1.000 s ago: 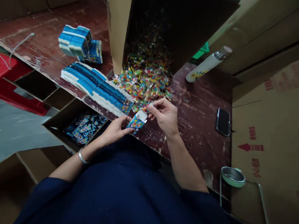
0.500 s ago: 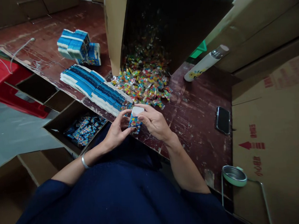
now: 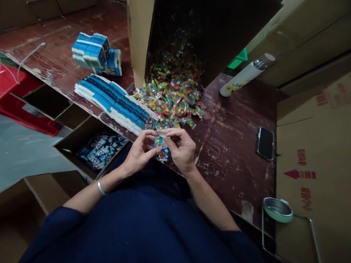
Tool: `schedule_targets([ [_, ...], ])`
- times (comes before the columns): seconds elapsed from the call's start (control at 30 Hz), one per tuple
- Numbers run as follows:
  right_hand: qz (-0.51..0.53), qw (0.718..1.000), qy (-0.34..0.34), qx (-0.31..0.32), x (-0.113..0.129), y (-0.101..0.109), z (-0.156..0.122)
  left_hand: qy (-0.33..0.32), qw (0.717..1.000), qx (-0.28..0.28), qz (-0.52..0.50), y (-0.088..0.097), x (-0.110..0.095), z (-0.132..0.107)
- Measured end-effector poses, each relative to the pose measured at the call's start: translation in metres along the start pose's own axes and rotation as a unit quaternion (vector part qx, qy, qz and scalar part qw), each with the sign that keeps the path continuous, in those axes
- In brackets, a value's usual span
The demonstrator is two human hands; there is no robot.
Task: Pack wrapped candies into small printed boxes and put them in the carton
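Between my hands is a small blue printed candy box (image 3: 161,144), held over the table's near edge. My left hand (image 3: 140,153) grips its left side with thumb and fingers. My right hand (image 3: 182,148) pinches near its top right, its fingertips at the top flap. Just beyond lies a long row of flat blue-and-white cartons (image 3: 113,101). To the right of that row, small clear packets of coloured candy (image 3: 174,102) spill from a large cardboard box (image 3: 137,40) on its side. The inside of the small box is hidden.
Bundled flat cartons (image 3: 93,49) stand at the back left. An open carton (image 3: 62,148) of blue candy boxes sits below the table edge. On the right are a white flask (image 3: 243,78), a phone (image 3: 265,143) and a metal cup (image 3: 278,210). A red stool (image 3: 17,99) stands left.
The white top of the candy box faced up before; now it is tilted and folded under my right fingers. My right hand has turned in closer. The whole view has shifted slightly.
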State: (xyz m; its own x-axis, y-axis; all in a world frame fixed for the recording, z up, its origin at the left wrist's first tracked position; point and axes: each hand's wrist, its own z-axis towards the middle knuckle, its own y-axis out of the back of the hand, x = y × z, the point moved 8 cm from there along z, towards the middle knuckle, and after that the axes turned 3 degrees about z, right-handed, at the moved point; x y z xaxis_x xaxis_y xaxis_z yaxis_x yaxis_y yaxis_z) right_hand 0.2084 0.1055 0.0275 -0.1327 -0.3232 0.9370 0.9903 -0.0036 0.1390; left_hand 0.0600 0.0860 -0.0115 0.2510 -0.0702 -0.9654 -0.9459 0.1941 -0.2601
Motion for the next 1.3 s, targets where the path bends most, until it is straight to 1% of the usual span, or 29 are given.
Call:
schedule_targets([
  [0.03, 0.033, 0.999, -0.013, -0.004, 0.0, -0.001, 0.001, -0.002, 1.0, -0.005, -0.013, 0.001, -0.001, 0.0],
  [0.1, 0.076, 0.996, -0.046, 0.009, 0.0, -0.006, 0.005, -0.004, 1.0, -0.013, -0.022, 0.005, -0.002, 0.0],
  [0.23, 0.06, 0.99, -0.111, 0.067, -0.005, -0.012, 0.013, -0.019, 0.999, -0.024, 0.04, 0.015, -0.004, -0.002],
  [0.33, 0.045, 0.984, -0.145, 0.093, -0.011, -0.01, 0.02, -0.027, 0.997, 0.001, 0.072, 0.019, -0.006, -0.004],
  [0.4, 0.04, 0.983, -0.149, 0.101, -0.013, -0.009, 0.024, -0.03, 0.996, 0.027, 0.081, 0.017, -0.007, -0.005],
  [0.5, 0.037, 0.984, -0.12, 0.124, -0.006, -0.013, 0.026, -0.044, 0.992, 0.041, 0.108, 0.016, -0.01, -0.006],
  [0.6, 0.007, 0.988, -0.041, 0.151, 0.01, -0.017, 0.025, -0.056, 0.99, 0.035, 0.128, 0.018, -0.014, -0.006],
  [0.67, -0.022, 0.984, 0.004, 0.176, 0.015, -0.021, 0.021, -0.045, 0.988, 0.05, 0.141, 0.023, -0.017, -0.006],
  [0.7, -0.034, 0.981, 0.012, 0.191, 0.014, -0.024, 0.02, -0.034, 0.985, 0.066, 0.154, 0.027, -0.02, -0.006],
  [0.77, -0.067, 0.976, 0.009, 0.207, 0.002, -0.028, 0.017, -0.013, 0.973, 0.098, 0.208, 0.045, -0.029, -0.007],
  [0.8, -0.096, 0.973, 0.009, 0.208, -0.006, -0.031, 0.017, -0.012, 0.963, 0.103, 0.247, 0.058, -0.037, -0.008],
  [0.83, -0.134, 0.969, 0.015, 0.207, -0.013, -0.034, 0.017, -0.016, 0.948, 0.095, 0.303, 0.075, -0.045, -0.008],
  [0.87, -0.178, 0.962, 0.028, 0.206, -0.02, -0.038, 0.017, -0.019, 0.926, 0.09, 0.365, 0.091, -0.054, -0.009],
  [0.9, -0.222, 0.951, 0.045, 0.209, -0.027, -0.043, 0.017, -0.017, 0.904, 0.081, 0.419, 0.106, -0.061, -0.011],
  [0.93, -0.26, 0.94, 0.059, 0.214, -0.033, -0.049, 0.016, -0.013, 0.884, 0.057, 0.464, 0.121, -0.068, -0.012],
  [0.97, -0.289, 0.93, 0.069, 0.218, -0.039, -0.054, 0.016, -0.011, 0.869, 0.029, 0.493, 0.134, -0.074, -0.013],
  [1.0, -0.309, 0.923, 0.074, 0.217, -0.043, -0.058, 0.016, -0.007, 0.864, 0.0, 0.503, 0.143, -0.079, -0.014],
  [1.03, -0.322, 0.919, 0.075, 0.214, -0.047, -0.06, 0.017, -0.001, 0.87, -0.026, 0.492, 0.149, -0.081, -0.014],
  [1.07, -0.33, 0.917, 0.076, 0.21, -0.05, -0.061, 0.017, 0.006, 0.885, -0.042, 0.464, 0.15, -0.081, -0.015],
  [1.1, -0.331, 0.917, 0.078, 0.208, -0.052, -0.061, 0.018, 0.013, 0.903, -0.047, 0.427, 0.148, -0.079, -0.014],
  [1.17, -0.314, 0.921, 0.088, 0.215, -0.052, -0.059, 0.018, 0.027, 0.939, -0.034, 0.341, 0.134, -0.068, -0.01],
  [1.23, -0.286, 0.928, 0.105, 0.215, -0.047, -0.054, 0.016, 0.057, 0.966, -0.011, 0.252, 0.115, -0.05, -0.005],
  [1.3, -0.271, 0.936, 0.139, 0.177, -0.035, -0.043, 0.013, 0.11, 0.984, 0.004, 0.143, 0.096, -0.025, 0.0],
])
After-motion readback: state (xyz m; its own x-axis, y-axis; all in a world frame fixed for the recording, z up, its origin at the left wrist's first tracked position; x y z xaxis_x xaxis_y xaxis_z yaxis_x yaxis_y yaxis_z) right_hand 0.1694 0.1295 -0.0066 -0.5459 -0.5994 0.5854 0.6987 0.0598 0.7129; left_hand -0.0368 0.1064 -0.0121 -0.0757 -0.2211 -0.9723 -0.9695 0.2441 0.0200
